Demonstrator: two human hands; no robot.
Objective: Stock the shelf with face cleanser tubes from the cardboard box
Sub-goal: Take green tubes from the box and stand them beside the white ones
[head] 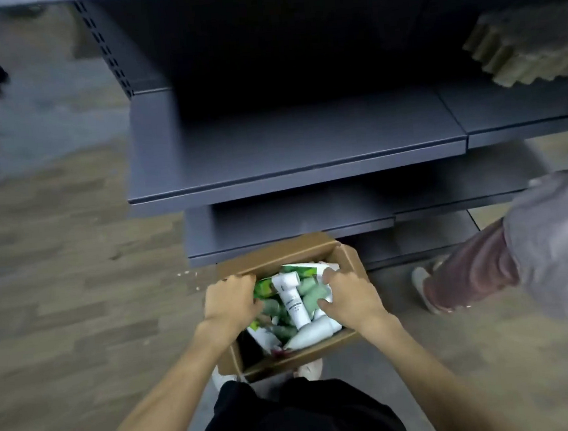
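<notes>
Stocking barely begun: shelf (291,146) bare, box (279,256) full.
I see my left hand (232,304) and right hand (346,295) inside the box, each grip clenched around tubes (291,299).

Stacked corrugated cardboard pieces (527,44) upper right; another person's leg (473,265) beside.

Wood-plank floor (59,267); corrugated cardboard stack (527,46) upper right.

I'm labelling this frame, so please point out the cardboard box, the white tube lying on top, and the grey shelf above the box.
cardboard box (272,255): head view, far flap.
white tube (293,303): head view, mid-body.
grey shelf (304,145): head view, bare top surface.
</notes>
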